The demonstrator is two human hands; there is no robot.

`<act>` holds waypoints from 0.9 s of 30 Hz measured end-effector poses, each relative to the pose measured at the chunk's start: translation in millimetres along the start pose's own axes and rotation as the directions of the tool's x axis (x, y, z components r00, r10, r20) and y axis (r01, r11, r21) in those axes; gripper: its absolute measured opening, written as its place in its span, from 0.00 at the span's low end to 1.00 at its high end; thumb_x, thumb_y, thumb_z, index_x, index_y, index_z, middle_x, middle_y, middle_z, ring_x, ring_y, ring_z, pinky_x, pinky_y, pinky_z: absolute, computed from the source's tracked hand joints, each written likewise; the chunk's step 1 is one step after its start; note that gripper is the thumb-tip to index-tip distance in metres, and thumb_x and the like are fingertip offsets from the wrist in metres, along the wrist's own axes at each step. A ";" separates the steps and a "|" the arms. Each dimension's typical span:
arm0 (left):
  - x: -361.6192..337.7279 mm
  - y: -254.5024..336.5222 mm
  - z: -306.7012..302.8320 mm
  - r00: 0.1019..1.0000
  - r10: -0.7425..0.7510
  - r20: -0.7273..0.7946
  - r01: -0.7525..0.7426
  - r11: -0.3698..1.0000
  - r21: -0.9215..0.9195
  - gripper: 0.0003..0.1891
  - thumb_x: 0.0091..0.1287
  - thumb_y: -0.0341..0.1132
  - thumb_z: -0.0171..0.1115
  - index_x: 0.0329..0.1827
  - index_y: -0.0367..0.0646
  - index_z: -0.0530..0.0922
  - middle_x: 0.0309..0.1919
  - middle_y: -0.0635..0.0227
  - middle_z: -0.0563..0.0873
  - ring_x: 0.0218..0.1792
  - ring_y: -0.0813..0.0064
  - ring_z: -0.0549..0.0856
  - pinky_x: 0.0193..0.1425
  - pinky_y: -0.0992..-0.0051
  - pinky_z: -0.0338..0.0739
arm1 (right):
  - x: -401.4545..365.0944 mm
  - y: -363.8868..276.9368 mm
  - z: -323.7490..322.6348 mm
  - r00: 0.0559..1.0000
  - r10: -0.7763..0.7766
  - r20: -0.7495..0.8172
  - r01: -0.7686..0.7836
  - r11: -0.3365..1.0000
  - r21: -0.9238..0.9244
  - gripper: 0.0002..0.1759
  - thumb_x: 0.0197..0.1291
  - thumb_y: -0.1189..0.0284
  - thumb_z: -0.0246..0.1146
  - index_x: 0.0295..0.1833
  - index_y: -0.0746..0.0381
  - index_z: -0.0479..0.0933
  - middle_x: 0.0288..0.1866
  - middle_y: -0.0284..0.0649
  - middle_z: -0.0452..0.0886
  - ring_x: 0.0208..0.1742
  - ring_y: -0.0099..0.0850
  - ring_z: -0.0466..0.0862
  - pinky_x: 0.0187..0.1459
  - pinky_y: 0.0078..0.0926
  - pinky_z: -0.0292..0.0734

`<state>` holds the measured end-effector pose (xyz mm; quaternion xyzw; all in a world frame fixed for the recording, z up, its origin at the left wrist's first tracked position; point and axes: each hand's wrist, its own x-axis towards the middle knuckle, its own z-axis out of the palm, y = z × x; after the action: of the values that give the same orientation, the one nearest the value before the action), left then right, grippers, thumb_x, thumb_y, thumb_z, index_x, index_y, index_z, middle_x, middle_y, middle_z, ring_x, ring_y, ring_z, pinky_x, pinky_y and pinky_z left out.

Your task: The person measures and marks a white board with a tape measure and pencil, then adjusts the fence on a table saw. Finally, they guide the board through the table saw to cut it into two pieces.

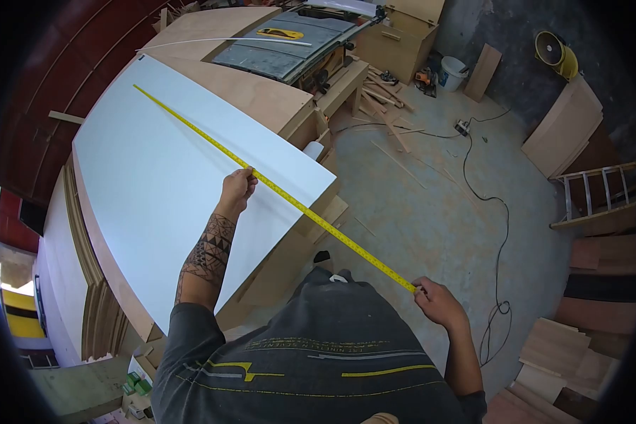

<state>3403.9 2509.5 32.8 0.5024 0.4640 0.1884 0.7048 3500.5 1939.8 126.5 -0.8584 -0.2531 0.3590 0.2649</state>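
Tape case not visible: the closed fingers of the right hand (438, 300) hid the near end of the tape measure (297, 205), so whether the case sat inside could not be told. The hook at the far end was too small to make out; it lay by the far edge of the white board (155, 184), well beyond the left hand (239, 189). Markings on the tape were unreadable. The board's near end was cut off behind the left arm and the shirt (318, 353). The left hand was closed, pinching the tape from above, low over the board and near its right-hand edge. The right hand was closed on the tape, held in the air off the board. The tape ran straight and taut, crossing the board's edge between the two hands. Open concrete floor (417, 205) lay beyond the right hand; a black cable (500, 233) looped across it to that hand's right. A table saw (290, 42) and wood scraps (387, 106) stood well beyond the left hand.
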 end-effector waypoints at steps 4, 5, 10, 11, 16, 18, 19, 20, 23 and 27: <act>91.1 32.5 -30.7 0.992 0.054 -0.113 -0.052 0.998 0.019 0.07 0.77 0.35 0.63 0.40 0.43 0.81 0.29 0.74 0.83 0.28 0.83 0.82 0.30 0.83 0.78 | 0.6 8.9 -24.8 0.993 0.116 -0.017 -0.117 0.993 -0.027 0.16 0.67 0.69 0.61 0.55 0.65 0.82 0.38 0.50 0.87 0.39 0.41 0.88 0.45 0.36 0.81; 113.3 37.3 -36.2 0.988 0.061 -0.144 -0.059 0.998 0.016 0.08 0.76 0.36 0.64 0.39 0.42 0.81 0.29 0.73 0.83 0.27 0.82 0.82 0.30 0.82 0.78 | 5.4 21.5 -25.3 0.988 0.156 0.012 -0.156 0.988 0.009 0.15 0.67 0.68 0.61 0.54 0.65 0.82 0.37 0.48 0.87 0.38 0.37 0.88 0.44 0.35 0.81; 180.6 46.9 -43.2 0.960 0.060 -0.273 -0.090 0.991 -0.097 0.08 0.77 0.35 0.61 0.45 0.38 0.82 0.36 0.67 0.86 0.34 0.76 0.86 0.37 0.76 0.84 | 66.7 31.5 -14.5 0.982 0.142 0.125 -0.155 0.983 0.101 0.15 0.67 0.67 0.60 0.51 0.65 0.84 0.34 0.43 0.87 0.35 0.30 0.86 0.41 0.31 0.81; 184.4 44.2 -40.7 0.955 0.062 -0.290 -0.098 0.989 -0.111 0.08 0.77 0.35 0.61 0.45 0.38 0.82 0.36 0.67 0.86 0.34 0.76 0.86 0.37 0.76 0.84 | 85.8 24.2 -9.5 0.977 0.144 0.156 -0.162 0.981 0.108 0.15 0.68 0.67 0.59 0.51 0.65 0.84 0.33 0.42 0.86 0.34 0.29 0.85 0.40 0.30 0.80; 165.7 32.4 -9.0 0.988 0.051 -0.143 -0.062 0.996 -0.072 0.10 0.79 0.35 0.57 0.57 0.41 0.76 0.45 0.65 0.87 0.43 0.73 0.88 0.48 0.69 0.88 | 165.5 -33.4 -6.5 0.947 0.118 0.299 -0.181 0.964 0.193 0.15 0.68 0.67 0.57 0.49 0.65 0.84 0.30 0.38 0.84 0.31 0.27 0.83 0.36 0.29 0.79; 153.1 35.8 3.9 0.987 0.056 -0.149 -0.064 0.997 -0.049 0.10 0.79 0.34 0.56 0.57 0.40 0.76 0.45 0.64 0.87 0.42 0.72 0.88 0.47 0.68 0.87 | 184.8 -47.2 -4.3 0.923 0.069 0.379 -0.162 0.962 0.218 0.14 0.68 0.69 0.57 0.47 0.65 0.84 0.29 0.34 0.81 0.27 0.22 0.78 0.31 0.25 0.74; 152.8 33.7 4.3 0.986 0.056 -0.160 -0.065 0.997 -0.051 0.10 0.79 0.34 0.56 0.57 0.40 0.76 0.45 0.64 0.87 0.42 0.72 0.88 0.47 0.68 0.87 | 191.0 -50.1 -1.9 0.920 0.064 0.386 -0.157 0.964 0.214 0.14 0.68 0.69 0.57 0.47 0.65 0.84 0.29 0.34 0.81 0.27 0.22 0.78 0.31 0.25 0.74; 154.1 30.5 4.0 0.979 0.054 -0.196 -0.064 0.997 -0.041 0.10 0.80 0.34 0.56 0.58 0.39 0.76 0.45 0.63 0.87 0.42 0.72 0.88 0.46 0.69 0.87 | 196.9 -50.4 1.7 0.916 0.068 0.396 -0.150 0.972 0.180 0.14 0.68 0.68 0.57 0.47 0.65 0.84 0.29 0.35 0.82 0.28 0.24 0.80 0.33 0.27 0.76; 163.4 28.9 -5.5 0.967 0.059 -0.249 -0.067 0.998 -0.020 0.12 0.80 0.32 0.54 0.61 0.37 0.74 0.43 0.62 0.87 0.39 0.73 0.88 0.42 0.70 0.86 | 197.4 -51.9 2.3 0.903 0.103 0.418 -0.167 0.979 0.118 0.15 0.68 0.66 0.57 0.46 0.65 0.84 0.29 0.37 0.83 0.29 0.26 0.83 0.34 0.28 0.78; 173.4 40.2 -13.2 0.936 0.085 -0.341 -0.111 0.992 -0.057 0.16 0.80 0.30 0.52 0.68 0.39 0.70 0.40 0.62 0.88 0.36 0.74 0.88 0.40 0.71 0.84 | 172.9 -22.0 4.3 0.883 0.184 0.432 -0.244 0.966 0.086 0.14 0.67 0.66 0.59 0.44 0.65 0.85 0.29 0.37 0.84 0.29 0.26 0.83 0.34 0.29 0.78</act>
<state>3487.3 2660.4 -13.2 0.4581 0.5448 0.3241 0.6232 3598.1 2065.2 54.5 -0.7631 -0.1823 0.5791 0.2216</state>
